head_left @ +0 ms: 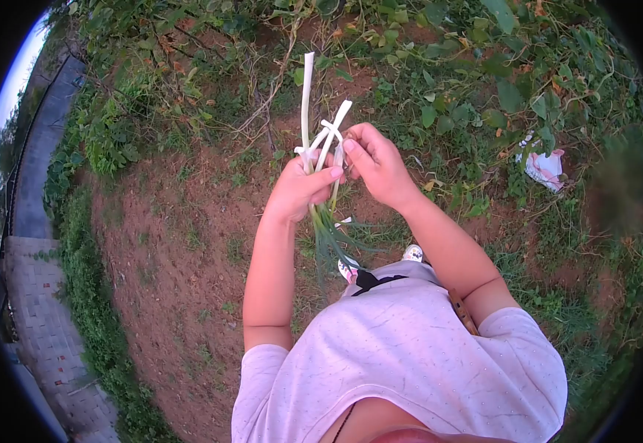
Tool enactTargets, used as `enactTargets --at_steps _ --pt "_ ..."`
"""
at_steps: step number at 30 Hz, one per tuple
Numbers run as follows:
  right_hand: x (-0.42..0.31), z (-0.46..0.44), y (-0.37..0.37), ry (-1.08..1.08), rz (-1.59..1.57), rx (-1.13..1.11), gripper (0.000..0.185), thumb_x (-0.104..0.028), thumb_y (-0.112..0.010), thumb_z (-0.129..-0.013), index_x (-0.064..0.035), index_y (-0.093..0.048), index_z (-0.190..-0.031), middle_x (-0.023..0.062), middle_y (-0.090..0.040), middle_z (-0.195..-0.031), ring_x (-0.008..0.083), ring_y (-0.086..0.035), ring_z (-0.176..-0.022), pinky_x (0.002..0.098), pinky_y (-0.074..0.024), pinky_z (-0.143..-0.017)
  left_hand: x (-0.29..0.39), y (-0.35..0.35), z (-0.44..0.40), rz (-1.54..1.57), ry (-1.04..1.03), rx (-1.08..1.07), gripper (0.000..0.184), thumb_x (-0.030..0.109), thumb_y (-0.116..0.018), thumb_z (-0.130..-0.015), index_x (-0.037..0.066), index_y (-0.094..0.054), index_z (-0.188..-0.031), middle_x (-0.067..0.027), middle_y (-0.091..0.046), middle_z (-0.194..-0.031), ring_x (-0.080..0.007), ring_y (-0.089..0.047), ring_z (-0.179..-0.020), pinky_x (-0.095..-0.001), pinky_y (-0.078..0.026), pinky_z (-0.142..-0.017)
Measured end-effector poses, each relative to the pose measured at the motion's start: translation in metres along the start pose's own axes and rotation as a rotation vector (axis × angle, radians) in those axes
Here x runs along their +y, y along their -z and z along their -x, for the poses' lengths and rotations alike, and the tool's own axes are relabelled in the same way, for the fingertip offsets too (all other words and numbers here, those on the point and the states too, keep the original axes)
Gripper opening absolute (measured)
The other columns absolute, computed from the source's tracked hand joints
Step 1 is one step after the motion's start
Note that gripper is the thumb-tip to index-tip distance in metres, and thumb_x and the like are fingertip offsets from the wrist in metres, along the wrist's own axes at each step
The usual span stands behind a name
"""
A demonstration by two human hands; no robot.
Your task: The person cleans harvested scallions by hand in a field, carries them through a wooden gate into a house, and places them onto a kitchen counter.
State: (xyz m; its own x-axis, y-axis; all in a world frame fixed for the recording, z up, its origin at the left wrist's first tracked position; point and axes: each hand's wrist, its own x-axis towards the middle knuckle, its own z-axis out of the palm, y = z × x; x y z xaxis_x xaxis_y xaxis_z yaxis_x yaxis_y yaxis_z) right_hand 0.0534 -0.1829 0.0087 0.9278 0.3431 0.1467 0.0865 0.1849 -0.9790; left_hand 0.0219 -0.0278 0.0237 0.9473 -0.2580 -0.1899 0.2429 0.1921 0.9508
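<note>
My left hand (299, 187) is wrapped round a small bunch of green onions (306, 103), thumb across the stalks. Their long white ends point up and away from me, one reaching well above the others and a few crossing. The green leaves (329, 240) hang below the hand towards my waist. Close beside it, my right hand (380, 166) is closed, thumb and fingertips pinching at the side of a white stalk. What exactly lies between those fingertips is small and partly hidden.
Bare reddish soil (166, 273) stretches to the left, with leafy vines (484, 81) ahead and to the right. A white and pink crumpled wrapper (545, 168) lies among the plants. A paved path (52, 317) and low hedge (100, 310) run along the far left. My shoes (413, 253) show below.
</note>
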Motion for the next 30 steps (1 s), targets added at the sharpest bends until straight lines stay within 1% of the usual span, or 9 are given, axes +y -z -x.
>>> enactTargets --at_steps 6,10,15,21,24,25,27,29,30 --pt "-0.001 -0.004 0.001 0.001 -0.211 -0.069 0.013 -0.016 -0.045 -0.087 -0.0034 -0.046 -0.09 -0.0015 -0.048 -0.067 0.0037 -0.042 -0.054 0.0181 -0.0371 -0.049 0.002 0.004 0.003 0.215 0.074 -0.092 0.031 0.032 -0.047 -0.086 0.001 -0.053 -0.091 -0.0047 -0.053 -0.065 -0.0023 -0.031 -0.037 -0.016 -0.022 -0.033" --pt "-0.006 -0.007 0.003 0.004 -0.234 -0.044 0.012 -0.016 -0.045 -0.087 -0.0036 -0.046 -0.09 -0.0017 -0.047 -0.067 0.0039 -0.042 -0.054 0.0179 -0.0371 -0.049 -0.008 0.015 0.004 0.267 0.055 -0.182 0.027 0.028 -0.052 -0.084 0.001 -0.054 -0.089 -0.0042 -0.052 -0.064 -0.002 -0.031 -0.038 -0.0154 -0.021 -0.033" --pt "-0.006 -0.019 0.024 0.108 -0.114 0.211 0.011 -0.015 -0.041 -0.089 -0.0043 -0.046 -0.089 -0.001 -0.046 -0.067 0.0042 -0.043 -0.054 0.0173 -0.0375 -0.05 -0.006 0.021 0.012 0.203 0.059 -0.122 0.019 0.017 -0.061 -0.077 0.0 -0.055 -0.084 -0.0033 -0.051 -0.062 -0.0016 -0.032 -0.038 -0.0149 -0.021 -0.033" --pt "0.005 -0.033 0.065 0.192 -0.396 0.467 0.009 -0.009 -0.046 -0.086 -0.0024 -0.045 -0.092 0.0018 -0.047 -0.076 0.0059 -0.044 -0.059 0.0195 -0.04 -0.054 -0.009 0.03 0.016 0.128 0.088 -0.079 0.017 0.014 -0.061 -0.077 -0.001 -0.056 -0.082 -0.0048 -0.054 -0.062 -0.0019 -0.034 -0.039 -0.0152 -0.021 -0.034" --pt "0.009 -0.032 0.064 0.16 0.241 0.413 0.036 -0.005 -0.06 -0.071 -0.0042 -0.048 -0.105 0.0056 -0.043 -0.103 0.0088 -0.044 -0.071 0.0219 -0.0414 -0.064 -0.007 0.029 0.013 0.138 0.084 -0.068 0.014 0.013 -0.06 -0.078 0.0 -0.057 -0.081 -0.0053 -0.055 -0.064 -0.002 -0.034 -0.039 -0.0156 -0.022 -0.034" --pt "0.011 -0.029 0.06 0.262 0.508 0.348 0.028 -0.009 -0.061 -0.071 -0.0047 -0.053 -0.098 0.0066 -0.048 -0.099 0.0107 -0.046 -0.067 0.0244 -0.0418 -0.064 -0.007 0.028 0.012 0.138 0.082 -0.068 0.014 0.013 -0.06 -0.078 0.0 -0.057 -0.081 -0.0053 -0.055 -0.064 -0.002 -0.034 -0.039 -0.0156 -0.022 -0.034" --pt "0.001 -0.026 0.055 -0.365 0.616 -0.07 0.024 -0.012 -0.062 -0.071 -0.0039 -0.056 -0.092 0.0082 -0.051 -0.091 0.0126 -0.049 -0.064 0.0273 -0.0425 -0.062 -0.007 0.023 0.009 0.154 0.045 -0.054 0.013 0.013 -0.058 -0.079 0.001 -0.056 -0.085 -0.0056 -0.056 -0.067 -0.0022 -0.036 -0.04 -0.0154 -0.023 -0.036" --pt "-0.006 -0.016 0.036 -0.352 0.567 -0.02 0.022 -0.015 -0.061 -0.072 -0.0039 -0.057 -0.09 0.0086 -0.052 -0.078 0.0142 -0.051 -0.061 0.0298 -0.0428 -0.059 -0.004 0.016 0.005 0.133 0.03 -0.023 0.014 0.012 -0.057 -0.08 0.001 -0.054 -0.088 -0.005 -0.055 -0.067 -0.0023 -0.036 -0.041 -0.0152 -0.024 -0.037" --pt "-0.002 -0.012 0.024 0.121 0.548 0.14 0.02 -0.014 -0.061 -0.073 -0.0036 -0.058 -0.09 0.0073 -0.052 -0.073 0.0158 -0.052 -0.06 0.0308 -0.0425 -0.056 -0.003 0.013 0.003 0.115 0.018 0.005 0.015 0.012 -0.056 -0.081 0.002 -0.053 -0.091 -0.0045 -0.055 -0.068 -0.0025 -0.037 -0.042 -0.0151 -0.025 -0.038"
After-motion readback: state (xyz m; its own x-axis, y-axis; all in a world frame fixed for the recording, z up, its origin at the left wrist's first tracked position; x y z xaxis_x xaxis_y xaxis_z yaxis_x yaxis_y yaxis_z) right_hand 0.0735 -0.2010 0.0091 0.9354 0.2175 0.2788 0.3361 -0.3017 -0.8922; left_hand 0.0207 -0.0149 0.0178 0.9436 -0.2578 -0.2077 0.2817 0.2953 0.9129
